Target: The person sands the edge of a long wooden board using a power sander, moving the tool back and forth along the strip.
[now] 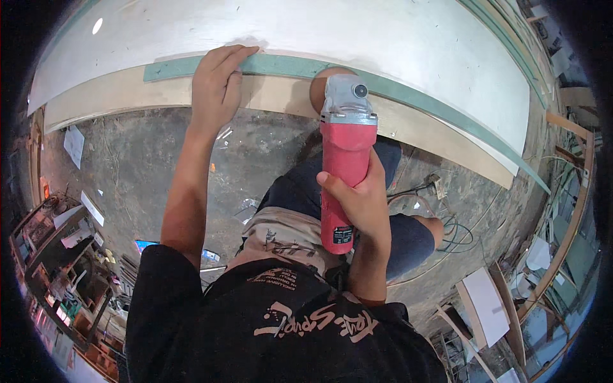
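My right hand (361, 198) is wrapped round the red body of an angle grinder (348, 150), thumb across its top. The grinder's clear-grey head points away from me, and its brown round disc (317, 92) shows at the left of the head, over a long green strip (287, 66). My left hand (218, 83) grips the strip left of the disc, fingers over its far edge and thumb on the near side. Beneath the strip lies a pale wooden board (274, 94), partly covered by a white sheet. Whether the disc touches the strip, I cannot tell.
The large white panel (383, 32) stretches across the far side. Cables (456, 233) lie on the concrete floor (153, 159) to the right. Shelves with clutter (64, 274) stand at the lower left. Board offcuts (488, 306) and a curved wooden frame (578, 210) are on the right.
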{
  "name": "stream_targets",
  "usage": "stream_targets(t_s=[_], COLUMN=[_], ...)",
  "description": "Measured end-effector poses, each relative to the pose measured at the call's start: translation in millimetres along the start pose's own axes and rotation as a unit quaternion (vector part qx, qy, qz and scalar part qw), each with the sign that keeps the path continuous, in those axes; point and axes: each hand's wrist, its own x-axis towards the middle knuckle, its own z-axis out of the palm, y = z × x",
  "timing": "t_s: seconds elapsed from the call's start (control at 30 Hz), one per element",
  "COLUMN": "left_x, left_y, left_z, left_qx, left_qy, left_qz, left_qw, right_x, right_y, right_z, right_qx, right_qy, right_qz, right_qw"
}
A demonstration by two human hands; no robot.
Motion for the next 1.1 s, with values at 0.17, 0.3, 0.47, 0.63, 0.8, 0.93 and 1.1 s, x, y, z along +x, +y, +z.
stream_targets(t_s=[0.17, 0.3, 0.47, 0.63, 0.8, 0.93, 1.1], left_x=[0, -1, -2, -1, 0, -1, -2], left_y=[-4, -5, -8, -4, -6, -8, -6], left_z=[2, 3, 3, 1, 1, 1, 3], left_qx=[0.010, 0.002, 0.010, 0.012, 0.005, 0.012, -0.006], left_qy=[0.006, 0.013, 0.014, 0.011, 0.007, 0.009, 0.011], left_qz=[0.013, 0.009, 0.015, 0.013, 0.018, 0.027, 0.011], left_qw=[1.000, 1.000, 1.000, 1.000, 1.000, 1.000, 1.000], right_x=[0, 1, 0, 0, -1, -1, -1], right_y=[-1, 0, -6, -3, -5, -7, -8], right_z=[0, 0, 2, 1, 1, 4, 4], right_qx=[-0.005, -0.008, -0.016, -0.004, -0.012, 0.009, -0.001], right_qy=[-0.005, 0.006, 0.006, -0.002, -0.001, 0.001, 0.003], right_qz=[0.011, -0.009, 0.013, 0.015, 0.017, 0.024, 0.012], right_qw=[1.000, 1.000, 1.000, 1.000, 1.000, 1.000, 1.000])
